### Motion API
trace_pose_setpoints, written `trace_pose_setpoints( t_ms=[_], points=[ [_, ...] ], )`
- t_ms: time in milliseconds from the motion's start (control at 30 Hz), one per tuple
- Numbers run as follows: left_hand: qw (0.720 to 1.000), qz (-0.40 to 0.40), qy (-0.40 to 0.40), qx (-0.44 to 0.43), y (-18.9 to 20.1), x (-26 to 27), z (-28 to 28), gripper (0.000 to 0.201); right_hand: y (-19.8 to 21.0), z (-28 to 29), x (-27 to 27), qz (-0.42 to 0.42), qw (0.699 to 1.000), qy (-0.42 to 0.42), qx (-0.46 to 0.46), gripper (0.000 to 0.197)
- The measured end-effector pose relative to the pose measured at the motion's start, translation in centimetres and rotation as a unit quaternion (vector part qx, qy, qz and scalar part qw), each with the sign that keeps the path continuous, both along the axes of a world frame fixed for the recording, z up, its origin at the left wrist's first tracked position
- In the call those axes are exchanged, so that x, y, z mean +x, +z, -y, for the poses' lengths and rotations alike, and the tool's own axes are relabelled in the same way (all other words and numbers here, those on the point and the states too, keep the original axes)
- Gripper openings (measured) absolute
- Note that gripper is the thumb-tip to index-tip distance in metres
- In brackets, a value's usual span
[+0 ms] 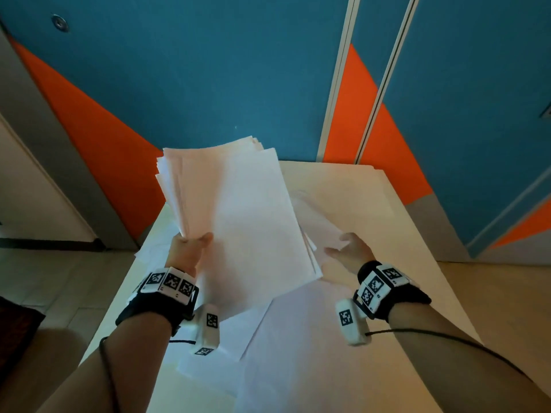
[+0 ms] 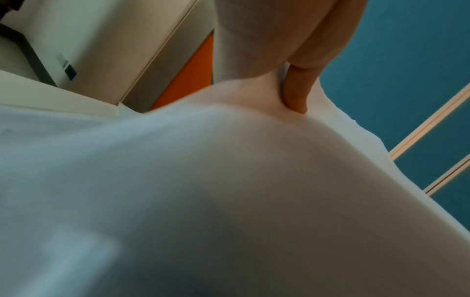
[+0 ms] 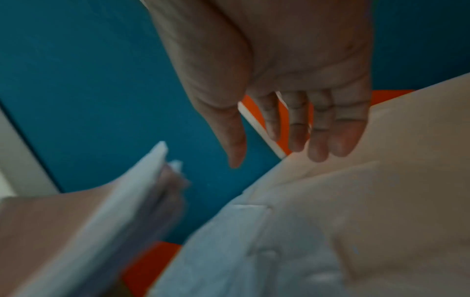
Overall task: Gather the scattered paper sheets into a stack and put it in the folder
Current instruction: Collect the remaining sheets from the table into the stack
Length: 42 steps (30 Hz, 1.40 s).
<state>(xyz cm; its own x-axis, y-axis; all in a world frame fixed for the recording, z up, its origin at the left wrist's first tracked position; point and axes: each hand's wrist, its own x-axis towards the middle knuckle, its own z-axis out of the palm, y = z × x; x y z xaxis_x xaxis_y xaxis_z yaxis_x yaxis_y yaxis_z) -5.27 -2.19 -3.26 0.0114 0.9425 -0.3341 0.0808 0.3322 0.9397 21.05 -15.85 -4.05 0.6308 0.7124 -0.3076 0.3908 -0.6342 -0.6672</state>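
Observation:
My left hand grips a thick stack of white paper sheets by its near left edge and holds it tilted above the table. In the left wrist view the thumb presses on the top sheet. My right hand is open, fingers straight, just right of the stack and apart from it, over a loose sheet on the table. The stack's edge shows at the left of the right wrist view. More loose sheets lie near me. I cannot tell the folder apart.
The pale table runs away from me to a blue and orange wall. Its left edge drops to a tiled floor. A door frame stands behind the table's far right.

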Motion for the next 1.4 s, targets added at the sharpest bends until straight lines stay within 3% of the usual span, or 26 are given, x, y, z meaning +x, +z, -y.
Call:
trace_pose_setpoints(
  t_ms=[167,300,467,700,867,1000,1133,1400],
  points=[
    [1.0,0.016,0.0,-0.014,-0.1,-0.4,-0.3,0.048,-5.3,4.5,0.0,0.022,0.973,-0.024,-0.227,0.089],
    [0.999,0.005,-0.028,-0.014,-0.4,0.4,-0.3,0.044,-7.1,6.0,-2.1,0.016,0.953,-0.046,-0.298,0.107],
    [0.999,0.005,-0.041,-0.007,-0.7,0.8,-0.8,0.048,-7.5,6.0,-4.2,0.036,0.954,-0.11,-0.276,0.089],
    [0.999,0.006,-0.047,-0.012,-1.1,0.0,-2.1,0.048,-7.7,6.4,-4.3,-0.042,0.961,-0.138,-0.238,0.058],
    [0.999,0.011,-0.046,-0.012,-0.8,-0.6,-2.6,0.045,-6.7,6.3,-3.5,-0.03,0.972,-0.13,-0.195,0.065],
    [0.999,0.01,-0.046,-0.009,-1.2,-1.2,-3.1,0.044,-2.9,5.9,-1.7,-0.005,0.991,-0.065,-0.117,0.045],
    [0.999,0.008,-0.045,-0.016,-2.0,-1.4,-3.7,0.044,3.2,5.5,-0.2,0.055,0.997,-0.026,-0.043,0.041],
    [0.998,0.015,-0.062,-0.013,-1.9,-0.3,-4.2,0.044,15.5,4.4,-0.3,0.227,0.962,-0.041,0.144,0.033]
  ],
)
